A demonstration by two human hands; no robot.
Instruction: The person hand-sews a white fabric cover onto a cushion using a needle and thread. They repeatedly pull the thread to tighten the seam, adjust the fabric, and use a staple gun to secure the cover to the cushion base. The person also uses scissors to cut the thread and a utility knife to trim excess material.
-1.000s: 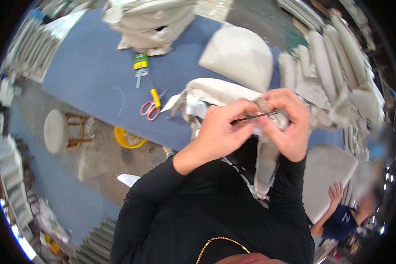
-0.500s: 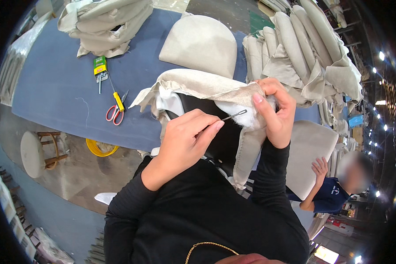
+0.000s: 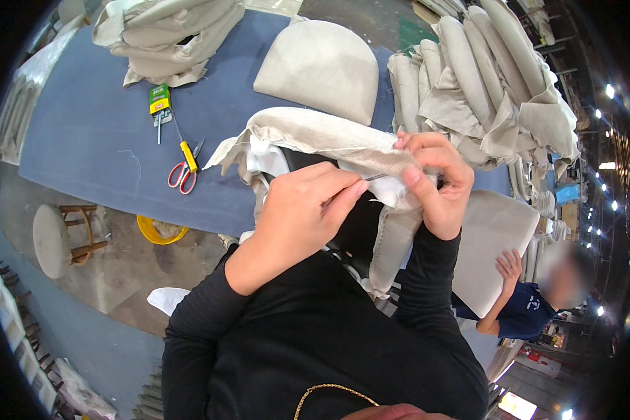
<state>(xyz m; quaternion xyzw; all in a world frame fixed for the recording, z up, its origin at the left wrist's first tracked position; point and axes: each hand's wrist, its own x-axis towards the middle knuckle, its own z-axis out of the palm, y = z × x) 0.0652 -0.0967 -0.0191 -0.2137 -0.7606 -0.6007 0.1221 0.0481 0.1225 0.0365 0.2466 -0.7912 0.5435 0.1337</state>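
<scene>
Between finger and thumb, my left hand (image 3: 297,213) pinches a thin dark metal rod (image 3: 376,176). The rod's far end is at the white stuffing (image 3: 390,190), and its tip is hidden there. My right hand (image 3: 437,185) grips the corner of a beige fabric cover (image 3: 322,133), thumb on the near side and fingers on the far side. This cover is padded and curved, its raw edges turned toward me. White padding shows inside it, and a black surface (image 3: 301,168) lies in its hollow. One stitched strip of the cover (image 3: 392,245) hangs down below my right hand.
Red-handled scissors (image 3: 184,175), a yellow-handled screwdriver (image 3: 189,155) and a green-yellow packet (image 3: 159,101) lie on the blue table (image 3: 84,147). A beige cushion (image 3: 318,66) and stacked covers (image 3: 469,84) sit beyond. At right, another person's hand (image 3: 509,269) holds a beige panel (image 3: 493,245).
My left hand has moved slightly right and up, carrying the rod's tip into the stuffing by the cover's edge. My right fingers have shifted their hold on the corner.
</scene>
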